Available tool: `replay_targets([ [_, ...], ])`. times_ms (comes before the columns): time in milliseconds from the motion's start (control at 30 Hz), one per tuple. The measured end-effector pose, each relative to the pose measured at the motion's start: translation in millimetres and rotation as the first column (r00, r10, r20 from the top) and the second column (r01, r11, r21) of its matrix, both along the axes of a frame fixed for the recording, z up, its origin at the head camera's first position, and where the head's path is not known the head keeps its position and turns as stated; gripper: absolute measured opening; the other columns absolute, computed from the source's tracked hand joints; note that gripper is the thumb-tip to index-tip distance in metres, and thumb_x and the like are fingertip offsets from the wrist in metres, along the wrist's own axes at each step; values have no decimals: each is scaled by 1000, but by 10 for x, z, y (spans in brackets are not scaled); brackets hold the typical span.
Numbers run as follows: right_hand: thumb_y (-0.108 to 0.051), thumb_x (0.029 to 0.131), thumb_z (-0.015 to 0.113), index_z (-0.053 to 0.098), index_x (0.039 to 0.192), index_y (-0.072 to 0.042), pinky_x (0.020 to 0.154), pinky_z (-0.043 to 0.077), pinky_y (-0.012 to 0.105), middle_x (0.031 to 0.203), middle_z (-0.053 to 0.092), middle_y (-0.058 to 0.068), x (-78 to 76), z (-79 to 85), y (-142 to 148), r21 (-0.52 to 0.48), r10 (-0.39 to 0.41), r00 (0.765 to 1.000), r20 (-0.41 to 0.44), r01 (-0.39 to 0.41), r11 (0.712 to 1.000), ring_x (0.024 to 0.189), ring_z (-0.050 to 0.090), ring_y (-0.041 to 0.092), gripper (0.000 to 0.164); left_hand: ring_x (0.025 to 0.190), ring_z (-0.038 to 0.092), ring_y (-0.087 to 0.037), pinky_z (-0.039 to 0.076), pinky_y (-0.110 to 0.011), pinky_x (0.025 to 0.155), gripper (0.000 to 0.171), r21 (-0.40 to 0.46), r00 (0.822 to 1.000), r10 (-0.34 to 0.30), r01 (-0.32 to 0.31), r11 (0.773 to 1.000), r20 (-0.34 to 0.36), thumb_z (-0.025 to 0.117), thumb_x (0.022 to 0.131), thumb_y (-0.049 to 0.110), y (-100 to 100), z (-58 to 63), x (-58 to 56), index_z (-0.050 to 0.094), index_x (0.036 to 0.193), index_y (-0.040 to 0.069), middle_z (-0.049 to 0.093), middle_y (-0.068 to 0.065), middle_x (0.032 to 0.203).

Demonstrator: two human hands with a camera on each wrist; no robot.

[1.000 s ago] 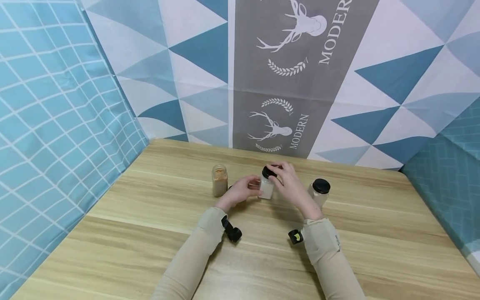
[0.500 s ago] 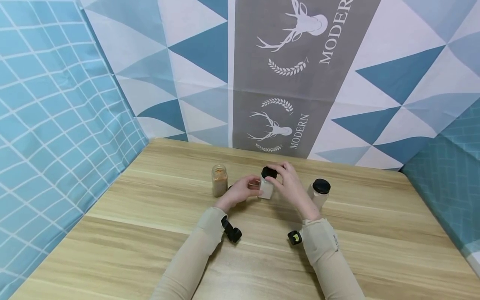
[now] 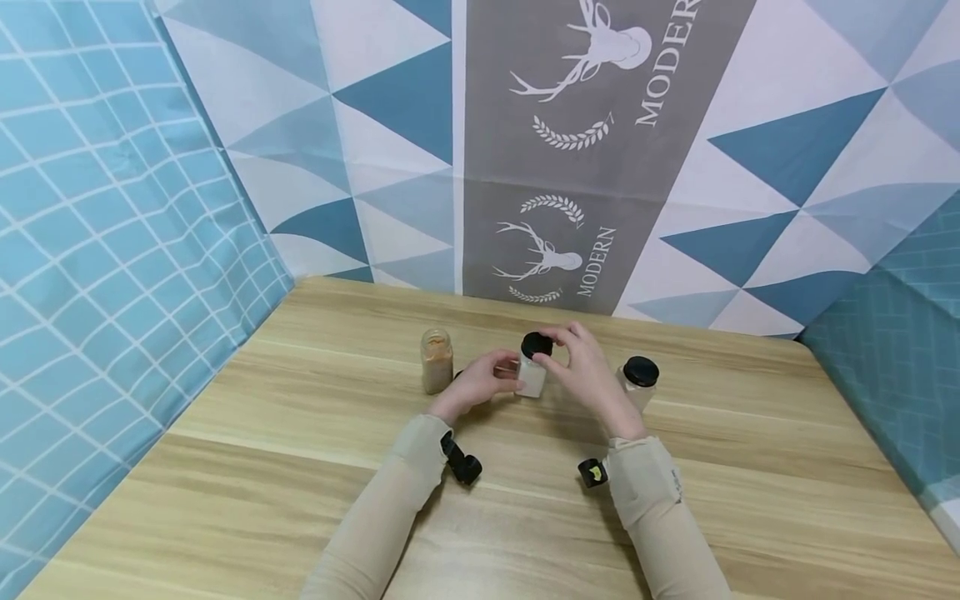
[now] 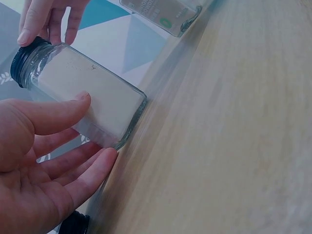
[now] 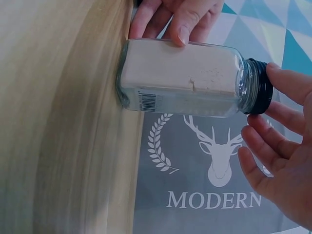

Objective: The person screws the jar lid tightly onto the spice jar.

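A square glass jar of pale powder (image 3: pixel 531 382) stands upright on the table, its black screw lid (image 3: pixel 536 345) seated on the neck. My left hand (image 3: pixel 481 383) steadies the jar's body; in the left wrist view the thumb (image 4: pixel 68 113) lies along one face and the fingers reach around the other side. With thumb and fingertips, my right hand (image 3: pixel 587 372) pinches the lid at its edge. The right wrist view shows the jar (image 5: pixel 175 73) sideways, a barcode on one face, with the right fingers spread around the lid (image 5: pixel 263 87).
Left of my hands stands a lidless glass jar (image 3: pixel 437 367) with brownish contents. A second jar with a black lid (image 3: pixel 641 372) is behind my right forearm. A small black object (image 4: pixel 74 223) shows partly behind my left hand. Patterned cloth (image 3: pixel 540 183) hangs behind the wooden table (image 3: pixel 337 350).
My right fingers have shifted slightly around the lid's edge. The jar and my left hand keep their places.
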State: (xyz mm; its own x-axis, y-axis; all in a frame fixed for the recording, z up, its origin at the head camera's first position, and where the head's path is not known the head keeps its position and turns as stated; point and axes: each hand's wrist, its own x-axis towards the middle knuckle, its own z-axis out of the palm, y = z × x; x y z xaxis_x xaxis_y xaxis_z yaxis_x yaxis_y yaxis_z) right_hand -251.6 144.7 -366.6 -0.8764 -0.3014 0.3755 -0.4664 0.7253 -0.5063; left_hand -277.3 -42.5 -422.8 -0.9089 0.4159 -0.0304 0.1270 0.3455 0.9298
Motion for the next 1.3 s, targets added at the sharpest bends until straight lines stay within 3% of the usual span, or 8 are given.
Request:
replay_targets([
  [167,-32,84,64,45,131,-8,93,41,46,118,49,13,31,18,-1,12,-11,1000,10,11,1000,109,49,29,56,113,52,-27,44,-38,92,47,6,1000,-4,4,1000,-1,65,84,13,6,-12,6,48,128,5,55,-13,123],
  [333,-22,86,61,30,141,-11,99,35,52,138,38,15,33,-9,-20,14,80,997,21,-80,997,124,40,34,64,113,52,-26,44,-37,92,49,8,1000,1,-1,1000,14,65,84,13,9,-19,18,47,129,5,55,-12,123],
  [433,-12,86,56,28,142,-12,100,33,51,141,36,14,30,-28,-25,-3,124,992,20,-124,992,127,37,32,63,113,52,-27,44,-37,92,49,9,1000,2,-2,1000,15,65,84,14,8,-23,19,47,129,5,56,-13,122],
  [700,4,83,52,33,139,-4,96,40,44,133,47,16,11,-56,-21,-47,174,984,-45,-176,983,116,49,31,59,112,52,-27,44,-37,92,49,18,1000,-6,6,1000,9,65,83,12,12,-38,12,47,128,3,56,-14,122],
  [1033,1,84,55,38,135,-1,93,43,42,124,53,16,27,-45,-6,-47,135,989,-62,-138,989,111,51,30,55,112,52,-27,44,-38,93,48,15,1000,-5,5,1000,-4,65,84,14,-3,-83,16,48,127,4,56,-13,122],
  [1300,-1,83,58,42,132,-2,91,43,43,112,57,15,5,0,24,-26,82,995,-59,-84,996,104,53,29,52,112,53,-27,44,-38,93,48,7,1000,-1,1,1000,-11,66,84,15,-8,-37,10,48,127,5,56,-13,122],
])
